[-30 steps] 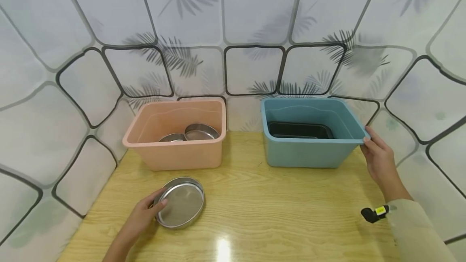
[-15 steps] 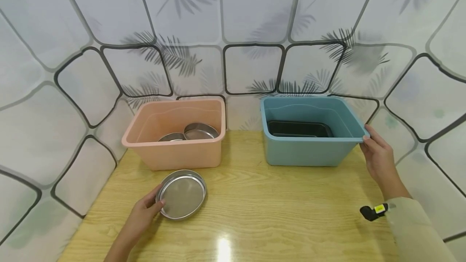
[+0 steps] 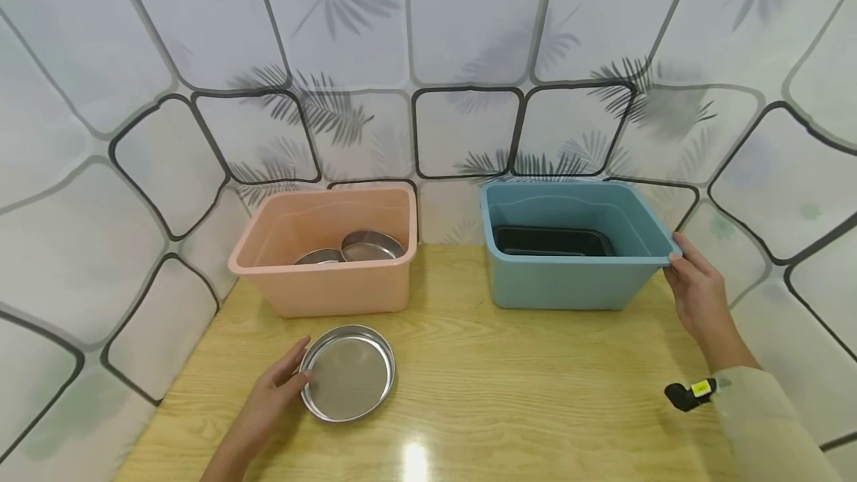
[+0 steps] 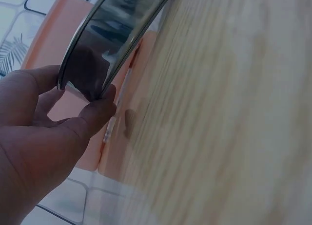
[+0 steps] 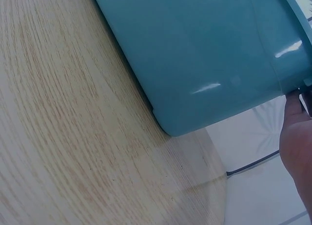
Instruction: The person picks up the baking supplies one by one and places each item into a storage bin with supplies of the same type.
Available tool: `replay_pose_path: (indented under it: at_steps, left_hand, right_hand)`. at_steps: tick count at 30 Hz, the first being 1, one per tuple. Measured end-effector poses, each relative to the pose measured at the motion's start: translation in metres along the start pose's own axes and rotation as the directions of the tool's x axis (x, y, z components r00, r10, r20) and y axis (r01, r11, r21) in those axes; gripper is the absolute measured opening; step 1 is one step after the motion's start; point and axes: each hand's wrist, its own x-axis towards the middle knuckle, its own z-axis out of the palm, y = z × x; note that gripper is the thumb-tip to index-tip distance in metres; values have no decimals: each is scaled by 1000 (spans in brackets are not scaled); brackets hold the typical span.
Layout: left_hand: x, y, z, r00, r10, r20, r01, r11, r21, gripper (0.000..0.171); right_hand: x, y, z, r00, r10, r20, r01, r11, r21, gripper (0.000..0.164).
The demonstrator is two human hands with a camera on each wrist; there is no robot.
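A shallow round metal cake pan lies on the front left of the table, its inside facing up. My left hand holds it at the left edge. In the left wrist view, fingers and thumb meet the pan wall at its rim and lower edge. At the right, my right hand grips the rim corner of a blue plastic tub, thumb on the near side. A black rectangular baking pan sits inside that tub. In the right wrist view the tub's wall stands on the wood.
A pink tub stands at the back left behind the cake pan, with two more round metal pans inside. The wooden table meets a patterned wall covering at the back and sides. A small black device hangs by the right sleeve.
My left hand has moved the cake pan slightly to the right, and the pan has gone from tilted to lying flatter. My right hand has stayed on the blue tub's rim.
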Motion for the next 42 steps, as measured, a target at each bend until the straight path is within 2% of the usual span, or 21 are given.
replay_pose_path:
  at_steps: [4, 9, 14, 20, 30, 34, 42]
  left_hand:
    - [-1, 2, 2, 1000, -11, -11, 11, 1000, 7, 58]
    - [-3, 2, 2, 999, -48, 8, 48, 999, -8, 47]
    - [-5, 1, 3, 996, -84, 21, 85, 996, -33, 45]
    - [-6, 0, 3, 998, -66, 21, 67, 996, -51, 45]
    - [-8, 7, -5, 997, -58, 46, 64, 989, -132, 51]
    - [-8, 11, -8, 998, -60, 26, 62, 991, -121, 50]
    - [-5, 28, -13, 999, 44, 24, -42, 996, -75, 51]
  right_hand:
    - [0, 1, -1, 1000, -5, -4, 5, 1000, -8, 54]
    - [0, 2, -1, 1000, -5, 4, 5, 1000, -25, 56]
    - [0, 2, 0, 1000, -13, -1, 13, 1000, -10, 56]
    - [-2, 2, 1, 1000, -16, -4, 17, 999, 29, 52]
    - [-2, 3, 2, 1000, -13, 4, 13, 1000, 22, 52]
    - [-2, 3, 2, 1000, -5, -6, 5, 1000, 29, 54]
    - [-1, 3, 3, 1000, -3, -21, 4, 999, 38, 50]
